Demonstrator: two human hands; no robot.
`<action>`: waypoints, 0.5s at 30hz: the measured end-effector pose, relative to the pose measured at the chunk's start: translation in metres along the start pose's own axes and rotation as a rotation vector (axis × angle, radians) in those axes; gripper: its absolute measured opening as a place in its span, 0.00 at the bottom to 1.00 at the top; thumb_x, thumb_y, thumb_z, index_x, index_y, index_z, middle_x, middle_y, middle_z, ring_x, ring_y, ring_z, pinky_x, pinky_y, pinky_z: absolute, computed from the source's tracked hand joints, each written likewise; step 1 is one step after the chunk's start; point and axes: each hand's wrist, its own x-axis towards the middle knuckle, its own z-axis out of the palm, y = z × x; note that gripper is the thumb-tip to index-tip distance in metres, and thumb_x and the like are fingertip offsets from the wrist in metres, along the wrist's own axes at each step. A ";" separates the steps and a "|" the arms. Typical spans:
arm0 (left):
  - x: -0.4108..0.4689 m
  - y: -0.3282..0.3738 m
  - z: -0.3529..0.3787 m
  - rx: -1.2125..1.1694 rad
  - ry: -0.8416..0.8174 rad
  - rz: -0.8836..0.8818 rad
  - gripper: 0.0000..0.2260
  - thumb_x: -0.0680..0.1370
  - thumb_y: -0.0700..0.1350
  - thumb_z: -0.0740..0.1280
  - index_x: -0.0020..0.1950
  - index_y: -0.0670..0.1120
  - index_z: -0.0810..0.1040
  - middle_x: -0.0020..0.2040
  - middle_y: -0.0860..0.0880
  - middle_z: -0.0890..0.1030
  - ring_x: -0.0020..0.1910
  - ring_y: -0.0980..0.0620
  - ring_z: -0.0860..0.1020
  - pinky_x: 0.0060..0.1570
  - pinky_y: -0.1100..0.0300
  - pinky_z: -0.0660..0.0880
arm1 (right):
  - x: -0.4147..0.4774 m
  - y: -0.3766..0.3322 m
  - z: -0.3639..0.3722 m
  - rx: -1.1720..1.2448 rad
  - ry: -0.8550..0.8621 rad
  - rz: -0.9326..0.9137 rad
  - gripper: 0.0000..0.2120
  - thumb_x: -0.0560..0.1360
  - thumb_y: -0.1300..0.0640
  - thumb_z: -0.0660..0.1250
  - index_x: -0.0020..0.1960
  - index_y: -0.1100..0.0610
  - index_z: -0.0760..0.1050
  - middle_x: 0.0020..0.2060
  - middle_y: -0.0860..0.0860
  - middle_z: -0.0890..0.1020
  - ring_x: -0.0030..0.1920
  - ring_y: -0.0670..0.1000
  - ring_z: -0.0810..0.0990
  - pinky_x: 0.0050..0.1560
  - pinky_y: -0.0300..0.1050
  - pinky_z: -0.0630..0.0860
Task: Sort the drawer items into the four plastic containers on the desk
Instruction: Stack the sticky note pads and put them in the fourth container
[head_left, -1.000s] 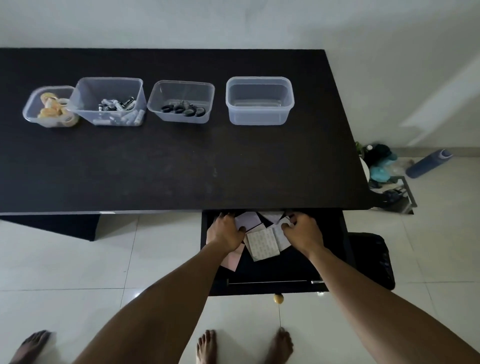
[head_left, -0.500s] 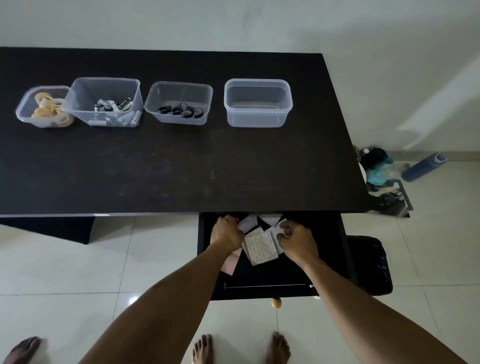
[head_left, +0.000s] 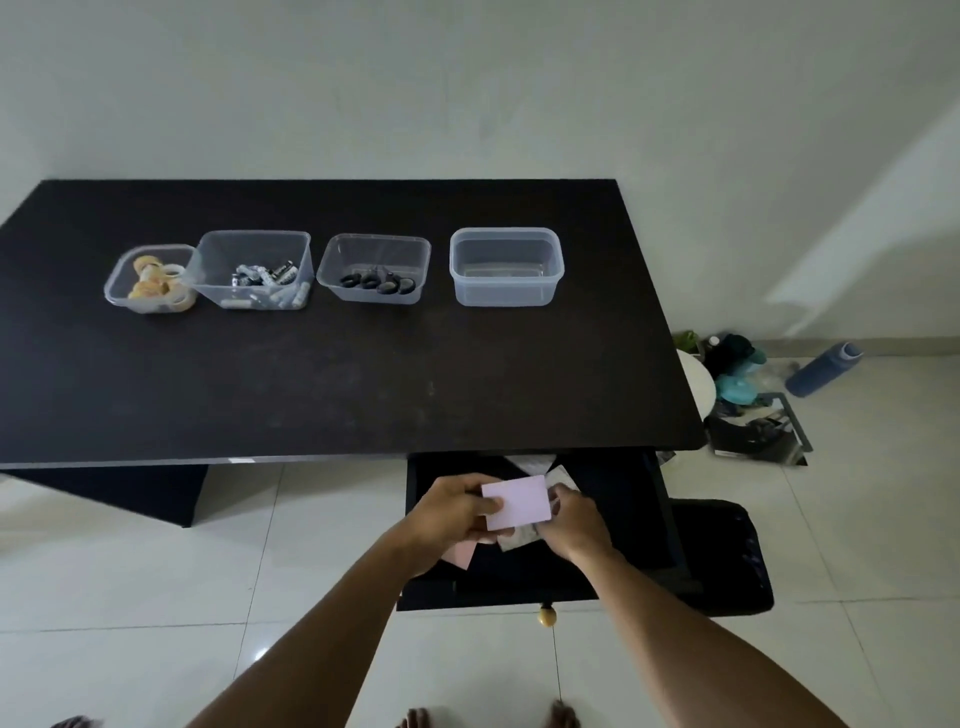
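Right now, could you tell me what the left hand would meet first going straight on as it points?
Most likely the right hand, close beyond the card the left hand holds, though depth is unclear.

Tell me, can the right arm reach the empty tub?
Probably yes. The right grip holds papers in the drawer, but nothing stands between it and the open tub; a lean may help.

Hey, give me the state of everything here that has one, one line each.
Drawer, pulled open.
Leftmost container, holds tape rolls.
Second container, holds batteries.
Third container, holds dark rings.
Rightmost container, empty.
Pink pad, gripped by left hand.
Grey papers, pinched by right hand.
Blue bottle, lying on floor.
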 end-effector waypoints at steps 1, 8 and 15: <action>-0.003 0.006 -0.002 -0.044 -0.022 -0.001 0.12 0.81 0.36 0.64 0.63 0.41 0.78 0.57 0.38 0.82 0.50 0.41 0.85 0.43 0.57 0.80 | 0.001 -0.001 0.004 -0.037 -0.007 -0.002 0.22 0.69 0.47 0.74 0.60 0.50 0.75 0.56 0.50 0.82 0.54 0.52 0.82 0.50 0.50 0.82; 0.006 0.023 -0.021 -0.164 0.022 0.028 0.09 0.80 0.34 0.64 0.56 0.40 0.80 0.57 0.38 0.83 0.56 0.40 0.82 0.57 0.49 0.81 | 0.009 -0.006 0.030 -0.254 0.016 0.020 0.41 0.63 0.39 0.78 0.69 0.49 0.64 0.62 0.52 0.77 0.62 0.56 0.77 0.52 0.51 0.79; 0.006 0.025 -0.031 -0.175 0.009 0.029 0.11 0.80 0.33 0.63 0.58 0.42 0.80 0.56 0.41 0.83 0.55 0.42 0.83 0.48 0.55 0.82 | 0.017 -0.005 0.031 -0.010 -0.027 0.123 0.34 0.63 0.49 0.82 0.64 0.52 0.71 0.59 0.52 0.81 0.57 0.54 0.81 0.48 0.46 0.79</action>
